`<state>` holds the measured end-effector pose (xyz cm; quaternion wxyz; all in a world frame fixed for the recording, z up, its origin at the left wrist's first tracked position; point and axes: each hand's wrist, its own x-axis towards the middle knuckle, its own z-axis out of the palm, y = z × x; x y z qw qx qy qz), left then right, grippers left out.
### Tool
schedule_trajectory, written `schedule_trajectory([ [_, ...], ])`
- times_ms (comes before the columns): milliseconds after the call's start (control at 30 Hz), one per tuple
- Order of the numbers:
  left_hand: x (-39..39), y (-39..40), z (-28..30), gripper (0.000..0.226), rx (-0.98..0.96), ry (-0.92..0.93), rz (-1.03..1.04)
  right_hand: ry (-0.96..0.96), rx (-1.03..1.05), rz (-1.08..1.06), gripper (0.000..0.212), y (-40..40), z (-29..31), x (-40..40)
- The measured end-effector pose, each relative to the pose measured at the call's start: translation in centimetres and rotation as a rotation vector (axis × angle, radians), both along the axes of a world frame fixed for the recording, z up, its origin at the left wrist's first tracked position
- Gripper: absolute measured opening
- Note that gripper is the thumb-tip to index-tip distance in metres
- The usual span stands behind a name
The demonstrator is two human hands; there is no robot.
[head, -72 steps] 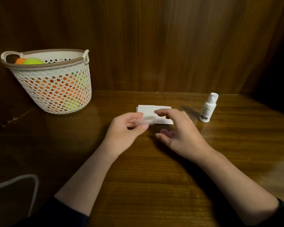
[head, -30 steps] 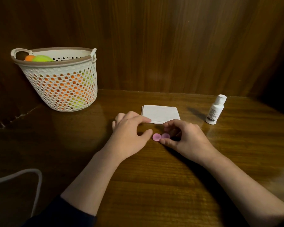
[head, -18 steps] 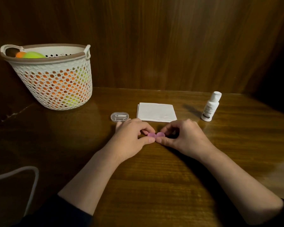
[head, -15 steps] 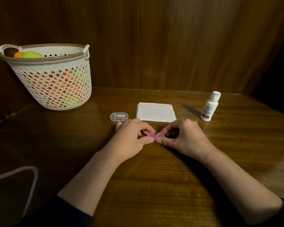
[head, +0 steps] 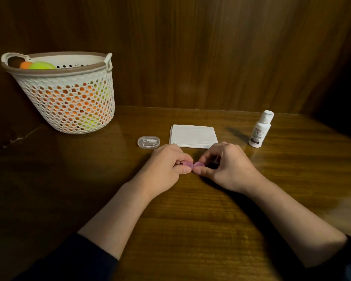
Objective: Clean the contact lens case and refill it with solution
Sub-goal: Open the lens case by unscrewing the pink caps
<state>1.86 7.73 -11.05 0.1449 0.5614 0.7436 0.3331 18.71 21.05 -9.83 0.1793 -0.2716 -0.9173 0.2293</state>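
A small pink contact lens case (head: 193,165) with two round caps lies on the wooden table between my hands. My left hand (head: 166,167) pinches its left cap with thumb and fingers. My right hand (head: 225,167) pinches its right cap the same way. A white bottle of solution (head: 259,129) stands upright to the right, cap on. A folded white tissue (head: 193,136) lies flat just behind my hands.
A small clear plastic box (head: 148,142) with a white tool inside lies left of the tissue. A white perforated basket (head: 69,94) holding orange and green balls stands at the back left. Wooden walls close the back and left.
The clear box, held between my hands at first, now lies on the table. Both hands came together on the pink case and have stayed on it for the last half second.
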Motion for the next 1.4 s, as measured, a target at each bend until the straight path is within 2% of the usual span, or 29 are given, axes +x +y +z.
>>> schedule_trajectory([
  [267, -0.1, 0.06, -0.18, 0.019, -0.001, 0.004, -0.039, -0.019, -0.069, 0.043, 0.018, 0.23, 0.29, 0.09],
  [400, -0.25, 0.11, -0.24, 0.023, -0.01, 0.014, -0.057, -0.019, -0.077, 0.091, 0.012, 0.12, 0.3, 0.45],
  [567, -0.77, -0.06, -0.21, 0.029, 0.007, -0.04, -0.048, -0.049, -0.025, 0.101, 0.014, -0.11, 0.37, 0.64],
  [733, -0.72, -0.05, -0.13, 0.028, 0.01, -0.035, -0.027, -0.011, 0.012, 0.028, 0.031, -0.47, -0.14, 0.03],
  [833, -0.7, -0.05, -0.13, 0.028, 0.0, -0.047, -0.027, 0.045, -0.025, 0.003, 0.032, -0.36, -0.44, -0.02],
  [967, -0.66, -0.09, -0.18, 0.029, 0.011, -0.056, -0.029, 0.022, -0.06, 0.05, 0.029, -0.28, -0.3, 0.3],
  [1167, -0.77, -0.09, -0.23, 0.027, 0.025, -0.046, -0.024, -0.028, -0.083, 0.005, 0.057, -0.67, 0.32, 0.1],
  [1400, -0.96, -0.09, -0.53, 0.024, 0.037, -0.047, -0.042, 0.01, -0.12, 0.021, 0.044, -0.24, 0.0, 0.1],
])
